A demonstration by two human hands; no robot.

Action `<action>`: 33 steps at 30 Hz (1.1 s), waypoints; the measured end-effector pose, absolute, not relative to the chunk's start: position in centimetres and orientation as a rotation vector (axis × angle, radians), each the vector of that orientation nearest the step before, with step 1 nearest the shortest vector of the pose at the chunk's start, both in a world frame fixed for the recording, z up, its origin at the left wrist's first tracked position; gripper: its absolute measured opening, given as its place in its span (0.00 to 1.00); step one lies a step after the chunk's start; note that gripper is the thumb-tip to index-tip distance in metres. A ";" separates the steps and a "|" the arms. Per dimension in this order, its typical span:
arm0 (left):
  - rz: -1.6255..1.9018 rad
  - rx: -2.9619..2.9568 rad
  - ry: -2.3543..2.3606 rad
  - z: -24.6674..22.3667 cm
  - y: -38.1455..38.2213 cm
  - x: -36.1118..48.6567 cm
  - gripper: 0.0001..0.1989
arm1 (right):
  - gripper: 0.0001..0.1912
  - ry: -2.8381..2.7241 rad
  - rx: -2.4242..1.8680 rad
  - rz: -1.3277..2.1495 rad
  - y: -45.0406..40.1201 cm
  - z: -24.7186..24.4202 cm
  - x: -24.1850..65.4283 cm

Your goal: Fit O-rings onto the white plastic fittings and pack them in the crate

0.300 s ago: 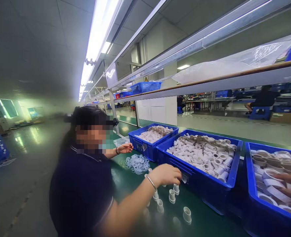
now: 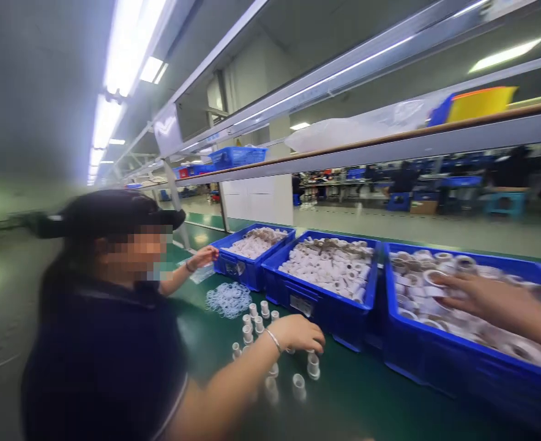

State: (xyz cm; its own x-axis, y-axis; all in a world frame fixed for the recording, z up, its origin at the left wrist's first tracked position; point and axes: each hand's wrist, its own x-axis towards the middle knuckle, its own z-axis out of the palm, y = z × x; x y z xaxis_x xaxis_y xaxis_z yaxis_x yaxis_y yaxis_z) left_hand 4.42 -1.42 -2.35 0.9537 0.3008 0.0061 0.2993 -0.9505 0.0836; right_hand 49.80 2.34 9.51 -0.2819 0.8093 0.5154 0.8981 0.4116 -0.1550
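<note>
My right hand (image 2: 477, 297) reaches in from the right edge, over the right-hand blue bin (image 2: 458, 367). Its fingers are closed on the rim of a white ring (image 2: 432, 278) at the top of the heap. More white rings and short tube pieces fill this bin. My left hand is out of view. On the green table (image 2: 348, 404), left of the bin, stand several small white stepped fittings (image 2: 313, 366). A co-worker's hand (image 2: 300, 334) hangs over them, blurred, and hides part of the group.
Two more blue bins, the middle one (image 2: 325, 312) and the far one (image 2: 240, 269), hold white parts. A pile of thin clear rings (image 2: 228, 299) lies near the co-worker (image 2: 109, 343), whose other hand (image 2: 204, 256) is beside the far bin. A shelf (image 2: 366, 144) runs above.
The view has swung to the right, so the bins and the co-worker appear further left. More of my right hand and forearm shows, still at the rings. More small fittings have become visible.
</note>
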 end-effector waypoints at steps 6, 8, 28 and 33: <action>0.483 2.213 0.548 -4.5 -10.1 11.5 0.28 | 0.18 -2.286 -1.413 -0.042 -10.1 10.9 43.0; 0.754 1.507 0.618 -8.1 -14.7 16.0 0.33 | 0.16 -2.372 -1.336 0.148 -13.8 9.1 40.1; 1.109 0.225 0.550 -8.9 -21.7 21.0 0.23 | 0.06 -2.488 -1.413 0.482 -21.2 1.8 33.7; 1.108 0.186 0.517 -9.6 -21.2 20.8 0.21 | 0.06 -2.524 -1.454 0.189 -20.4 0.5 32.6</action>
State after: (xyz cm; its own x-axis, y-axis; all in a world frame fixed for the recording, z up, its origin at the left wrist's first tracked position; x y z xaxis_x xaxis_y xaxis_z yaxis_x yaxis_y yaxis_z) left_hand 20.82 -21.20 -9.59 0.3429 0.8887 -0.3043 -0.8040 0.4452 0.3943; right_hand 32.57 -20.42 0.45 -0.4852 0.8651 0.1276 0.8365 0.5017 -0.2206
